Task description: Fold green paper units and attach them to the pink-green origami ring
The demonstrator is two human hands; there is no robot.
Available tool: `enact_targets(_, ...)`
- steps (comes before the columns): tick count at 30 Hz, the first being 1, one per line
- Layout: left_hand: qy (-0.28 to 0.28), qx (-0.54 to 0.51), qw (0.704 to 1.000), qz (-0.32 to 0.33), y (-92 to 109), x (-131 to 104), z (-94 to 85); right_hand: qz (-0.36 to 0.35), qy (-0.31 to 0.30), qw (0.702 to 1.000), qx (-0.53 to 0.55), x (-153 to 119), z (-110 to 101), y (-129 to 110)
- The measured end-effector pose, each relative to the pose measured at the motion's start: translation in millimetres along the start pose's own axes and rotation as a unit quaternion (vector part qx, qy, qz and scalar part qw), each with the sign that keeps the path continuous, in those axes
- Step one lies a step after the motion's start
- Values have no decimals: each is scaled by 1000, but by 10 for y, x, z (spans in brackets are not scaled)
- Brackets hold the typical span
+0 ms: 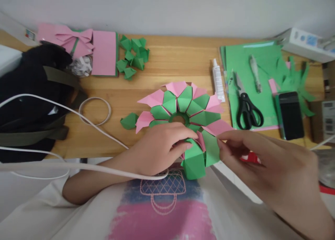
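Head view: paper wreath (pixel 198 117), near side in left grip (pixel 162 145), right grip (pixel 277 168).

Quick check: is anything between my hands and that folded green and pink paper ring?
Nothing visible is. The left hand and right hand both touch the ring of folded green and pink paper directly. A thick white cable crosses the left forearm, but does not come between fingers and paper.

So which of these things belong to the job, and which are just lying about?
Likely part of the job:
- held pink-and-green paper ring
- folded green pieces
- green sheets
- scissors
- white tube

Probably just lying about:
- phone
- black bag
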State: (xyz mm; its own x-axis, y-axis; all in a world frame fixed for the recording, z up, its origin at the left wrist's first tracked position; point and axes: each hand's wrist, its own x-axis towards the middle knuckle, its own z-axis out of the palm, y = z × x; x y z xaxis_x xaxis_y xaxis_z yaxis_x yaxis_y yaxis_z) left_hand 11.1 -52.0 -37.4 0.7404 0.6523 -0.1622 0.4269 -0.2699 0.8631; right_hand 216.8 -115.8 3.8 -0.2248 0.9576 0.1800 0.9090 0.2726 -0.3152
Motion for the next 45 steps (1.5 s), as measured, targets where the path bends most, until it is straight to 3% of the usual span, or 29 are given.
enact_targets(11, -64, 24, 998, 4, -2, 43, -3, 60, -7, 987, 150, -261, 27, 112)
enact_targets(16, -87, 40, 995, 24, -11, 64, 6, 49, -49, 982, 177, -383, 59, 150)
enact_targets(21, -121, 72, 989, 44, -19, 47, -41, 47, -43, 974, 217, -425, 57, 136)
enact_targets(28, -43, 74, 991, 101, 56, -10, -185, 62, -2, 967, 245, -445, 60, -2)
enact_targets(32, -42, 50, 987, 147, 189, -42, -122, 82, 63, 958, 268, -341, 144, -234)
enact_targets(36, -28, 72, 984, 163, 190, -125, -49, 78, 83, 950, 291, -354, 218, -359)
enact_targets(40, -10, 77, 986, 149, 104, -223, -47, 102, 119, 957, 245, -548, 302, -278)
enact_targets(42, 12, 74, 989, 124, 68, -261, -49, 87, 147, 973, 152, -646, 382, -211)
enact_targets(45, 62, 88, 989, 99, 17, -281, -25, 27, 127, 992, -7, -717, 535, -159)
